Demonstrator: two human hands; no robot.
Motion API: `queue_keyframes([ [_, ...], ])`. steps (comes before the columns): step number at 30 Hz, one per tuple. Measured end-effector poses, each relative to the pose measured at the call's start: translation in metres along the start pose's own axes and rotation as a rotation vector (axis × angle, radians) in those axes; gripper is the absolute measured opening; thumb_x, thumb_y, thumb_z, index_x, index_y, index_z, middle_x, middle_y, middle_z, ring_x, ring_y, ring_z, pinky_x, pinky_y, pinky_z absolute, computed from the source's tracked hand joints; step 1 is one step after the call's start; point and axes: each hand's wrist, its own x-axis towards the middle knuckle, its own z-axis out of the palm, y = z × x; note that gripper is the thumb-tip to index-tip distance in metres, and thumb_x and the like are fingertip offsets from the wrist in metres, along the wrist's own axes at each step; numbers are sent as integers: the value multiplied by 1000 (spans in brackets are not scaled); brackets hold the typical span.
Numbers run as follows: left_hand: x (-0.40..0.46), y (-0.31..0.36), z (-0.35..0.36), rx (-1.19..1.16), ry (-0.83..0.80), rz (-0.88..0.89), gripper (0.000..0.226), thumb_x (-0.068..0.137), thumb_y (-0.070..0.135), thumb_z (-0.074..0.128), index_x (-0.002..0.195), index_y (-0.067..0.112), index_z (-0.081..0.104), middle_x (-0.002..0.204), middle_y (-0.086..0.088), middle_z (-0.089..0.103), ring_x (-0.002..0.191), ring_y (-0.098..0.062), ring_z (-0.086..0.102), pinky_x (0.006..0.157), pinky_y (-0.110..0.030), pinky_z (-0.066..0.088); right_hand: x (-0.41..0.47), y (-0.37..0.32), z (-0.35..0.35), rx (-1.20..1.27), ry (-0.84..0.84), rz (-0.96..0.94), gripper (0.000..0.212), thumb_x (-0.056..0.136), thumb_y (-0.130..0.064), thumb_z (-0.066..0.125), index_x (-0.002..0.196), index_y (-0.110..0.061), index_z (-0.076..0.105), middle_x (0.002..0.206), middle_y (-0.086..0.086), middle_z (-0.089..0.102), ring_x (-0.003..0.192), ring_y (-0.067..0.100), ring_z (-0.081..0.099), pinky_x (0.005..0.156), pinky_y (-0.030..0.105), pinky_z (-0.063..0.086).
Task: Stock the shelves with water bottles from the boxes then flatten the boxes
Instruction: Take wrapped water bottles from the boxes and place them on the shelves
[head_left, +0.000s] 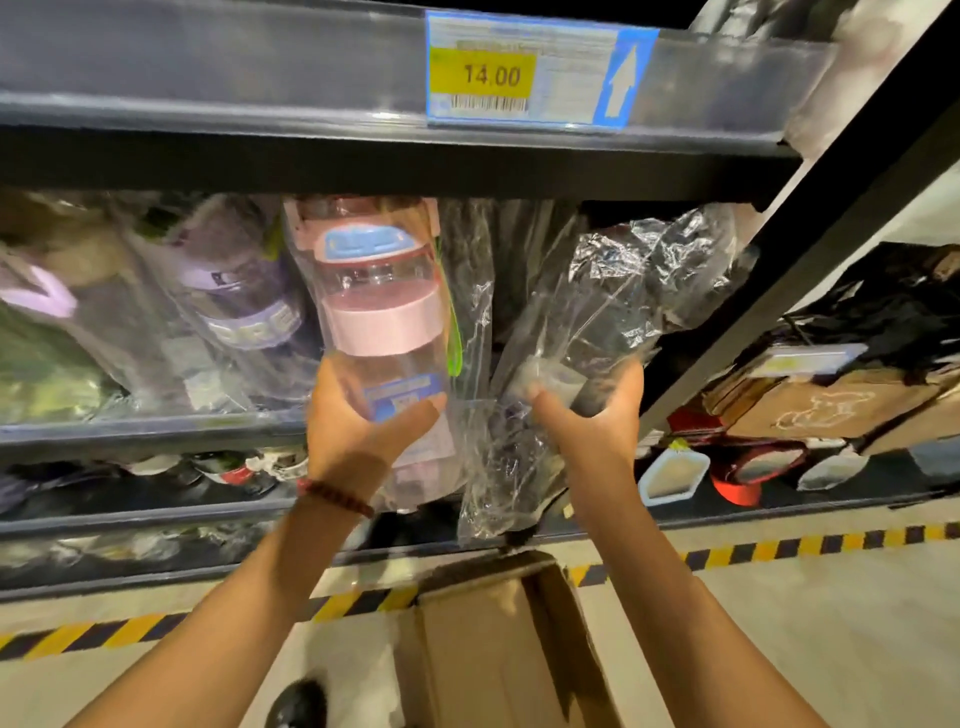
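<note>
Stocking step: I note left hand gripping pink-lidded clear bottle, right hand gripping dark plastic-wrapped bottle; next, seat both upright on shelf.

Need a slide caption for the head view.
Left hand and right hand each push a plastic-wrapped water bottle, pink-banded and dark, onto the shelf.

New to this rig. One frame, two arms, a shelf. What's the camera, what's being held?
No robot here: a person wears one wide-angle camera on the head, looking forward and down, so both arms are theirs. The left hand grips a pink-lidded water bottle in a clear bag, lifted to the shelf. The right hand grips a dark bottle in crinkled clear wrap beside it. More wrapped bottles already lie on that shelf. The tag above reads 14.00. An open cardboard box sits on the floor below.
</note>
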Motion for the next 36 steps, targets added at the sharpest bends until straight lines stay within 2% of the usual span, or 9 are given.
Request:
queue_keyframes([
  [6, 12, 3, 1, -5, 15, 117, 78, 45, 40, 76, 115, 20, 47, 110, 1, 61, 92, 4, 61, 72, -9, 47, 11, -4, 14, 80, -10, -36, 101, 78, -22, 76, 151, -24, 7, 131, -21, 32, 121, 1, 28, 96, 24, 32],
  [11, 21, 6, 2, -4, 13, 154, 66, 46, 37, 77, 104, 32, 48, 108, 4, 62, 98, -2, 62, 78, -15, 49, 13, -5, 24, 118, 44, -43, 104, 73, -24, 78, 151, -24, 9, 145, -4, 31, 132, 14, 35, 110, 40, 36],
  [13, 24, 8, 3, 10, 15, 160, 64, 45, 38, 76, 102, 36, 47, 107, 8, 61, 97, -1, 61, 79, -16, 49, 15, -6, 28, 122, 63, -58, 98, 77, -19, 77, 150, -23, 12, 143, -6, 35, 131, 14, 35, 107, 34, 37],
  [17, 29, 10, 4, 4, 8, 183, 65, 47, 35, 78, 104, 35, 47, 108, 8, 61, 99, -2, 60, 82, -17, 49, 20, -11, 34, 113, 89, -78, 84, 78, -16, 74, 142, -28, 21, 110, -28, 36, 111, 3, 41, 89, 19, 34],
  [19, 32, 11, 4, 7, 2, 191, 64, 47, 31, 79, 103, 35, 47, 106, 12, 59, 96, 3, 60, 80, -14, 48, 22, -13, 35, 113, 86, -71, 74, 79, -16, 74, 133, -32, 26, 109, -26, 37, 102, -5, 43, 86, 16, 34],
  [25, 39, 11, 5, 48, -8, 193, 60, 53, 21, 80, 98, 38, 44, 102, 19, 55, 88, 15, 56, 73, -7, 45, 31, -15, 29, 102, 47, -67, 90, 82, -18, 72, 150, -22, 13, 120, -24, 28, 111, -8, 32, 92, 15, 29],
  [29, 41, 9, 6, 30, -5, 196, 64, 47, 32, 81, 99, 37, 45, 104, 16, 56, 91, 11, 57, 74, -8, 46, 32, -16, 29, 113, 30, -54, 92, 82, -19, 71, 151, -22, 10, 126, -17, 22, 119, -2, 22, 96, 21, 26],
  [33, 44, 6, 6, 7, 12, 208, 65, 46, 39, 78, 102, 36, 46, 106, 10, 59, 100, -6, 60, 80, -18, 49, 30, -15, 30, 158, 19, -47, 90, 81, -14, 72, 150, -22, 13, 123, -17, 30, 118, 3, 35, 91, 21, 36],
  [36, 44, 5, 4, -22, 11, 226, 68, 46, 36, 78, 106, 35, 46, 110, 10, 59, 104, -5, 60, 83, -19, 50, 25, -11, 32, 174, 29, -59, 87, 79, -10, 73, 146, -20, 19, 121, -9, 44, 109, 6, 51, 80, 16, 47],
])
